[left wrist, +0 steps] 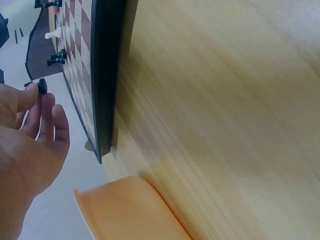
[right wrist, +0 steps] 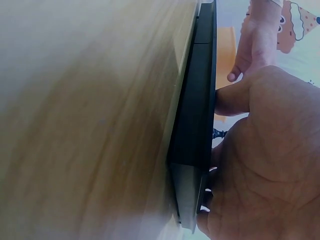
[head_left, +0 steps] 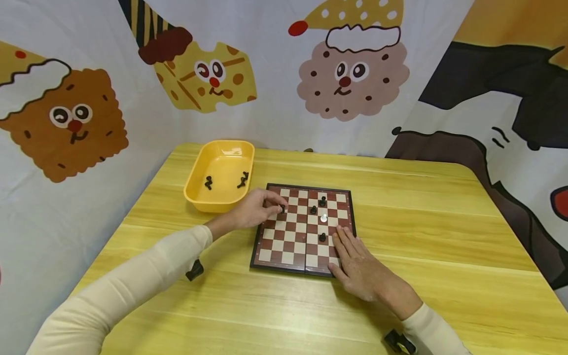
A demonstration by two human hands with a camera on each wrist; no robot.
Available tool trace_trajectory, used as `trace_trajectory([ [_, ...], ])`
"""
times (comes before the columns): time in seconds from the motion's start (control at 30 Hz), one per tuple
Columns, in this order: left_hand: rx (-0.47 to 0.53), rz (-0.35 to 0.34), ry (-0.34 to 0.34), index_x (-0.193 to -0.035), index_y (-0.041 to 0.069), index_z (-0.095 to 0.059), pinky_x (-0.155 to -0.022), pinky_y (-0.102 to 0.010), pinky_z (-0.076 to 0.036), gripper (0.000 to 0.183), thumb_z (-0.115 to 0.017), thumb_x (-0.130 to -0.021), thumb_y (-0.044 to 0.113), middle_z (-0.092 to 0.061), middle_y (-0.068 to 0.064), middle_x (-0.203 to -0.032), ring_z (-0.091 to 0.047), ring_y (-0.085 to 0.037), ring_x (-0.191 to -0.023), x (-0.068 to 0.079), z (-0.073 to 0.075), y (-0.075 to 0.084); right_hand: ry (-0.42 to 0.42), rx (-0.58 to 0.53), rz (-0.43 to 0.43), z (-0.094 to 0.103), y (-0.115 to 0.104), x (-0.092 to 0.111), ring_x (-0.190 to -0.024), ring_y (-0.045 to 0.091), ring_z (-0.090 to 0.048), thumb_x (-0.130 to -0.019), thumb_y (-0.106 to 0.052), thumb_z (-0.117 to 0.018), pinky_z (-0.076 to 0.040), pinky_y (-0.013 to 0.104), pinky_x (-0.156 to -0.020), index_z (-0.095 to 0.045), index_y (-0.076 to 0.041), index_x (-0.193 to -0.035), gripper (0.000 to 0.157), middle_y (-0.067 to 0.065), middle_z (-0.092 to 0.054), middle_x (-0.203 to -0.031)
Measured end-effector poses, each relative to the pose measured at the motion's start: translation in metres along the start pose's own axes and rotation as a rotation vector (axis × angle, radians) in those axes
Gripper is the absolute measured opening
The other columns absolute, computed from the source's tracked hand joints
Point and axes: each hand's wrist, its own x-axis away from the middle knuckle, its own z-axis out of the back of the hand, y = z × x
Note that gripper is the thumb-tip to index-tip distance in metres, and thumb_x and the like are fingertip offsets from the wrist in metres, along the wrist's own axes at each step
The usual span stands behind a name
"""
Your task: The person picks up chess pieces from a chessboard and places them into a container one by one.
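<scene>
My left hand [head_left: 254, 209] pinches a small black chess piece [left wrist: 43, 86] between thumb and fingertips, over the left half of the chessboard [head_left: 284, 245]. In the head view the fingers partly cover that piece. The right hand [head_left: 361, 268] lies with straight fingers on the board's right edge, near the front corner. On the right half of the board stand three black chess pieces, one at the back [head_left: 322, 201], one just left of it [head_left: 313, 209] and one nearer the right fingertips [head_left: 322, 237]. A white chess piece [head_left: 324, 218] stands among them.
A yellow plastic tray [head_left: 195, 197] sits behind the left forearm, close to the board's back left corner. Several black chess pieces lie in it, in a left group [head_left: 208, 183] and a right group [head_left: 242, 180]. A cartoon-print cloth [head_left: 275, 128] hangs behind the wooden table [head_left: 426, 207].
</scene>
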Motion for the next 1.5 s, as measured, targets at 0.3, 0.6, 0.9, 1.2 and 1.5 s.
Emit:
trace_trajectory([
  [0.3, 0.038, 0.026, 0.02, -0.112, 0.004, -0.075, -0.057, -0.023, -0.046, 0.017, -0.068, -0.097, 0.001, -0.07, -0.004, -0.109, -0.058, -0.023, -0.073, 0.002, 0.0, -0.003, 0.006, -0.005, -0.007, -0.003, 0.002, 0.002, -0.151, 0.042, -0.005, -0.11, -0.041, -0.036, -0.013, 0.056, -0.119, -0.018, 0.011, -0.156, 0.072, 0.028, -0.007, -0.165],
  [0.6, 0.007, -0.026, 0.045, -0.112, 0.003, -0.075, -0.061, -0.027, -0.051, 0.017, -0.069, -0.096, 0.0, -0.072, -0.007, -0.112, -0.065, -0.033, -0.086, 0.004, 0.002, -0.007, -0.02, 0.023, -0.022, 0.003, -0.001, 0.003, -0.151, 0.042, -0.005, -0.11, -0.04, -0.033, -0.011, 0.054, -0.12, -0.016, 0.011, -0.157, 0.071, 0.027, -0.005, -0.165],
  [0.9, 0.011, -0.015, 0.059, -0.11, 0.002, -0.076, -0.072, -0.03, -0.057, 0.016, -0.068, -0.096, 0.0, -0.073, -0.007, -0.109, -0.068, -0.027, -0.095, 0.008, 0.007, -0.006, -0.011, 0.017, -0.021, 0.001, -0.001, 0.002, -0.151, 0.043, -0.004, -0.11, -0.038, -0.035, -0.011, 0.054, -0.12, -0.016, 0.012, -0.156, 0.07, 0.028, -0.005, -0.164],
  [1.2, 0.019, 0.015, 0.057, -0.111, 0.002, -0.076, -0.077, -0.032, -0.059, 0.017, -0.067, -0.097, -0.002, -0.073, -0.008, -0.11, -0.069, -0.026, -0.098, 0.015, 0.01, -0.012, -0.015, 0.019, -0.02, -0.001, -0.002, 0.005, -0.151, 0.044, -0.006, -0.11, -0.039, -0.035, -0.012, 0.056, -0.12, -0.018, 0.012, -0.156, 0.071, 0.029, -0.006, -0.164],
  [1.5, -0.045, -0.003, 0.081, -0.112, 0.001, -0.076, -0.08, -0.032, -0.058, 0.017, -0.065, -0.098, -0.001, -0.073, -0.009, -0.114, -0.069, -0.023, -0.1, 0.014, 0.019, -0.014, -0.001, 0.026, -0.015, -0.003, 0.0, 0.002, -0.151, 0.043, -0.004, -0.11, -0.039, -0.036, -0.012, 0.055, -0.12, -0.018, 0.011, -0.156, 0.071, 0.029, -0.005, -0.164],
])
